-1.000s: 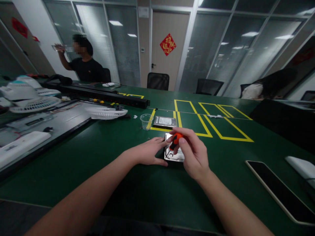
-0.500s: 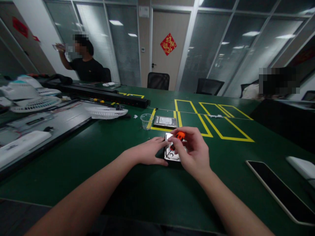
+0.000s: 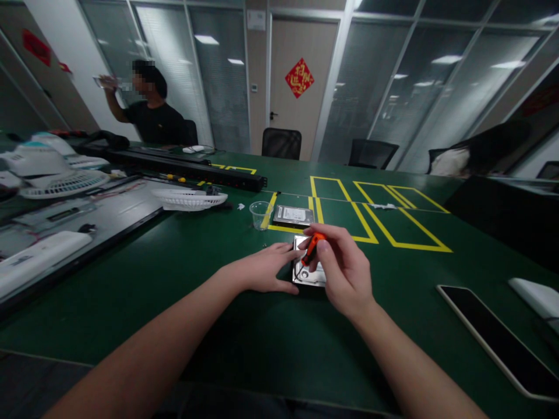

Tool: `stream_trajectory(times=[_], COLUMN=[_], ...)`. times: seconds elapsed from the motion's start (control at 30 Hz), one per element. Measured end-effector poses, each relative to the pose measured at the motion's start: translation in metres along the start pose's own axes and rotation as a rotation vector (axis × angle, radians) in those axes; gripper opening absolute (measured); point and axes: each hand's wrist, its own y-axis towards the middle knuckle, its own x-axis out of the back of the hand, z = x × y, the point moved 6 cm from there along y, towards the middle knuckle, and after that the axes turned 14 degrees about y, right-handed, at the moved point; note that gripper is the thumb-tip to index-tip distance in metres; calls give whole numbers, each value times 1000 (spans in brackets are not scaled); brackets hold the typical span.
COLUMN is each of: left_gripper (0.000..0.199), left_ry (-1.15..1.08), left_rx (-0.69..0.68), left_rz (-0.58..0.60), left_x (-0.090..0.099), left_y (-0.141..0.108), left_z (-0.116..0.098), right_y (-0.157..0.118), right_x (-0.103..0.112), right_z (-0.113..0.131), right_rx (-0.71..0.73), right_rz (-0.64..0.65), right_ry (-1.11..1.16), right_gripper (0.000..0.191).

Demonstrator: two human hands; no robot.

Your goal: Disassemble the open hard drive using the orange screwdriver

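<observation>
A silver hard drive lies on the green table in front of me. My left hand grips its left side, thumb at the near corner and fingers at the far part. An orange and black screwdriver is pinched in my right hand above the drive. Its shaft slants down and left, and the tip is at the drive's near-left corner. My right hand hides the drive's right part. Just beyond lies a second hard drive, label up, beside a clear plastic cup.
A phone and a white device lie at the right. On the left are a large flat panel, white fan parts and a long black bar. Yellow tape marks the table. A person sits across, holding a cup.
My right-hand fingers have shifted around the screwdriver handle, which now shows more of its length. The left hand and the hard drive stay in place.
</observation>
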Motion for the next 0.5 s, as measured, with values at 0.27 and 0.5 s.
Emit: stream_trajectory(times=[0.27, 0.5], left_gripper=[111, 113], left_ry=[-14, -8], left_rx=[-10, -10], left_rz=[1, -19], left_x=[-1, -2], left_y=[-2, -1], left_z=[2, 3], right_y=[1, 1], right_x=[0, -1], right_z=[-1, 6], right_rx=[2, 34], right_rz=[-55, 10], right_ry=[17, -27], right_gripper=[18, 17])
